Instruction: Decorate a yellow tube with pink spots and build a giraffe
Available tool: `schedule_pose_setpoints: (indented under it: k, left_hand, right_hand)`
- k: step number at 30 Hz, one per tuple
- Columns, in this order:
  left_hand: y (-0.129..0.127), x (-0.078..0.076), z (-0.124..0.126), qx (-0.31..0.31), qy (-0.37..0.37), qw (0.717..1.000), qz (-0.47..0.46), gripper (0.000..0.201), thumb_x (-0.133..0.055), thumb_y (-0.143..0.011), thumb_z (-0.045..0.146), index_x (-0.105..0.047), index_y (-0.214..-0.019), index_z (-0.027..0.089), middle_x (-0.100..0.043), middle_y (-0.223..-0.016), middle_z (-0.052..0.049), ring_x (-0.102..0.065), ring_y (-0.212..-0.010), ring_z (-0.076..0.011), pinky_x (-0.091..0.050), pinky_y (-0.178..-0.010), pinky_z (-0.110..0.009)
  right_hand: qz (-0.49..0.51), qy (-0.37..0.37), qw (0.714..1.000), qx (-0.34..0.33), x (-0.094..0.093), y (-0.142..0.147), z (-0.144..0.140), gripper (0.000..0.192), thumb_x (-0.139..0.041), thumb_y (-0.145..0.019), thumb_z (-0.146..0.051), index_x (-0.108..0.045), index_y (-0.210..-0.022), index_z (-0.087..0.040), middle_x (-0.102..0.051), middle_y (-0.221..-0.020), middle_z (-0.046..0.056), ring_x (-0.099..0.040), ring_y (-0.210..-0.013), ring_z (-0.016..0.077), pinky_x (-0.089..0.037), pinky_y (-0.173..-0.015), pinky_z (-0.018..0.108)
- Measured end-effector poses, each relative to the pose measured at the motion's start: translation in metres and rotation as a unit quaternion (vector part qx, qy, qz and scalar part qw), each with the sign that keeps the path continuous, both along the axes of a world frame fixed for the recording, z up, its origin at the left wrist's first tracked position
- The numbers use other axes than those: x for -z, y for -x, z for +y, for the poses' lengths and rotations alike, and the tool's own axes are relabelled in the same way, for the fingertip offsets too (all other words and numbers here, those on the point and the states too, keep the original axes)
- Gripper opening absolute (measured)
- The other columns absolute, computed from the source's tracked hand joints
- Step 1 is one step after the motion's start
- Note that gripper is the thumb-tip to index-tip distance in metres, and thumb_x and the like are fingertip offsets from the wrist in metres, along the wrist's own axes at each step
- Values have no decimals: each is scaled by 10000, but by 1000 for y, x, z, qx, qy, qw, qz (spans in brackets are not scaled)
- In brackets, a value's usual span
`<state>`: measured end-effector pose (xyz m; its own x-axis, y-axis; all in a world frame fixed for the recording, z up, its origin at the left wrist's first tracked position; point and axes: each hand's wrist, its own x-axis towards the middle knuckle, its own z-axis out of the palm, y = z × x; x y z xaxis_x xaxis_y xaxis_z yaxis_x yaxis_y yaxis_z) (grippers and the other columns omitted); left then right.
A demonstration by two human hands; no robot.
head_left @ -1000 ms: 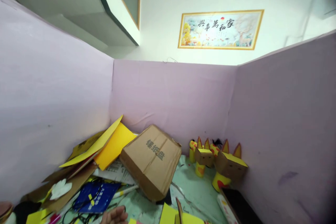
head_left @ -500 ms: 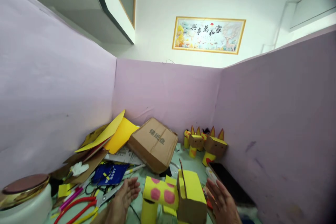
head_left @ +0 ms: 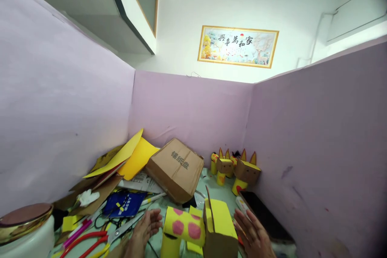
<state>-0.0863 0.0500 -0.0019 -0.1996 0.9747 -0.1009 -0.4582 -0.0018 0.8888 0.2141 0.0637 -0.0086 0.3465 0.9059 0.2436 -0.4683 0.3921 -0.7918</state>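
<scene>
Between my two hands stands a paper animal figure (head_left: pixel 184 225). Its body is a yellow tube with pink spots, resting on a yellow tube leg. Joined at its right end is a small cardboard box head (head_left: pixel 220 242) with a yellow top and a brown flap sticking up. My left hand (head_left: pixel 146 227) is to the left of the spotted tube, palm turned inward, fingers loosely stretched and holding nothing. On the other side, my right hand (head_left: pixel 254 231) is open beside the box head, fingers extended. A small gap shows between each hand and the figure.
Red-handled scissors (head_left: pixel 99 242), a blue packet (head_left: pixel 124 204) and a white jar (head_left: pixel 27 234) lie left. Behind are yellow sheets (head_left: pixel 140 157) and a cardboard carton (head_left: pixel 175 169). Similar finished-looking figures (head_left: pixel 246 171) stand back right, near a dark flat phone-like object (head_left: pixel 266 215).
The camera view has tilted slightly upward. Both hands stay open on either side of the figure, with hardly any movement relative to it.
</scene>
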Motion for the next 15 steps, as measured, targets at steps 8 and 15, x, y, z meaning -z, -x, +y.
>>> schedule_pose_setpoints:
  k: [8,15]
  left_hand:
    - [-3,-1,-2,-1,-17,1000,23,640,-700,-560,677,-722,-910,142,-731,-921,-121,-648,-936,-311,-457,-911,-410]
    - [-15,-13,-11,4,-72,993,89,600,-599,-658,682,-652,-906,138,-683,-916,-116,-611,-907,-278,-445,-862,-401]
  right_hand:
    - [-41,1,999,11,-1,3,-5,326,-507,-870,-477,-633,-1111,-296,-704,-1121,59,-673,-1016,233,-558,-813,365]
    - [-47,10,999,19,-30,25,-39,543,-555,-795,-510,-493,-1274,-261,-538,-1358,96,-492,-1260,243,-376,-1043,417]
